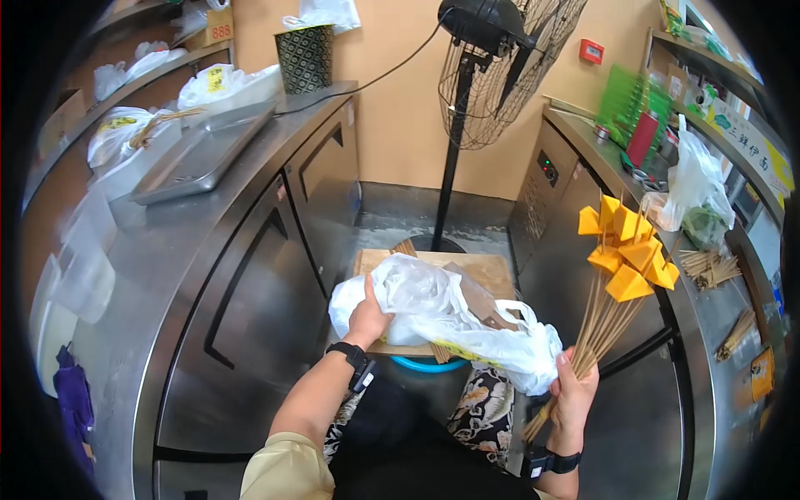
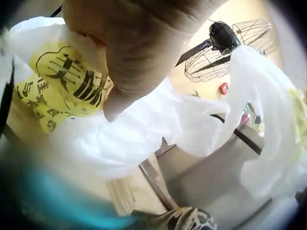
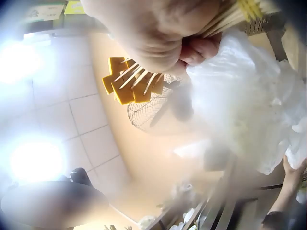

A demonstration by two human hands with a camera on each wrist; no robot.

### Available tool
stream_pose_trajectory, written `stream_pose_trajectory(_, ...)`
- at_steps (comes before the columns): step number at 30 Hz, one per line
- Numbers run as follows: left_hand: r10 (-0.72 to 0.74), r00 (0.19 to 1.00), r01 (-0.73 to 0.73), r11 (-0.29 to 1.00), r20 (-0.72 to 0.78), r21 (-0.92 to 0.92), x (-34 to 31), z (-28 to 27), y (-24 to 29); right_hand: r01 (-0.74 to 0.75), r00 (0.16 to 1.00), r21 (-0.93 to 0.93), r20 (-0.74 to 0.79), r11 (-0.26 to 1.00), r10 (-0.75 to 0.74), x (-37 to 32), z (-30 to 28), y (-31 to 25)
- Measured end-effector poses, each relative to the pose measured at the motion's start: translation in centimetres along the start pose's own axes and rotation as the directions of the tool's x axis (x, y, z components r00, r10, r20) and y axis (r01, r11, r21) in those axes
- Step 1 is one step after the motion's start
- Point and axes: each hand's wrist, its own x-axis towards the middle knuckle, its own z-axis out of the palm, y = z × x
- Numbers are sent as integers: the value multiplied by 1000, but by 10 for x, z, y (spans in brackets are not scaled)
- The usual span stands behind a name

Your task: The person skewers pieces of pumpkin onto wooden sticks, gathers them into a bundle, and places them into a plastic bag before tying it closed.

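Observation:
A crumpled white plastic bag [image 1: 417, 296] with yellow print lies over a wooden cutting board [image 1: 492, 265]. My left hand [image 1: 367, 322] grips its left part; in the left wrist view the thumb [image 2: 139, 62] presses against the plastic, and the other fingers are mostly hidden. To the right, my right hand [image 1: 575, 388] holds a bundle of thin wooden skewers [image 1: 610, 321], tilted upward. Orange chunks [image 1: 631, 250] are stuck on their upper ends. The bag's right end overlaps the right fingers. Bare skewers [image 1: 404, 247] poke out behind the bag on the board.
Beneath the board shows a blue basin rim [image 1: 429, 365]. Steel counters flank both sides; a metal tray [image 1: 208, 154] sits on the left one. Skewer bundles [image 1: 710, 268] and a white bag [image 1: 698, 179] lie on the right counter. A standing fan [image 1: 454, 125] stands ahead.

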Motion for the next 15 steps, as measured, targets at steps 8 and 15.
stream_pose_trajectory(8,-200,937,349,547,286,-761,8,-7,-62,-46,999,50,-10,998,47,-3,-6,5)
stream_pose_trajectory(15,100,995,-33,126,-21,-991,-3,-142,34,-46,999,79,21,996,45,-8,-2,-2)
